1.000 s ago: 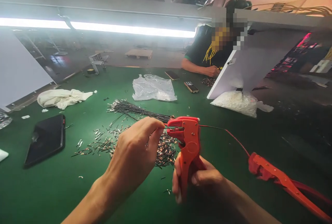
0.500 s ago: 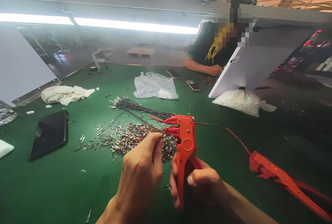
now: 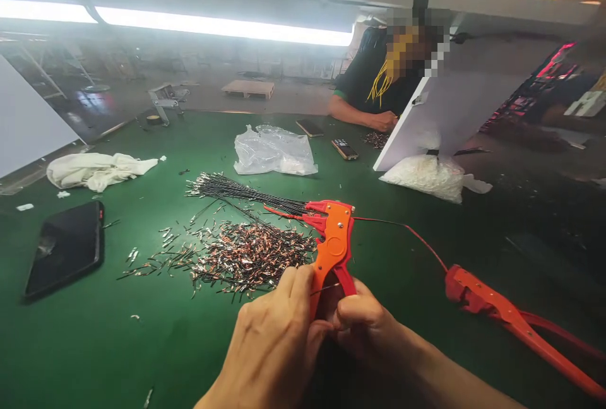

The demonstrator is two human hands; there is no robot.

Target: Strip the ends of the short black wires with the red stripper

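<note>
My right hand is wrapped round the handles of an orange and red wire stripper, whose jaws point left. Close against those handles, my left hand has its fingers pressed together on a thin wire, of which a short length shows between the handles. Beyond the hands lies a heap of short dark and coppery wire pieces. A bundle of long black wires with bare ends at the left lies behind the heap and reaches to the stripper's jaws.
A second orange tool lies at the right. On the green table are a black phone, a white cloth, a clear plastic bag and a bag of white pieces. A person sits across the table.
My left hand has moved from the stripper's jaws down and right to its handles. The stripper's jaws now stand nearer the black bundle. The camera view has shifted slightly.
</note>
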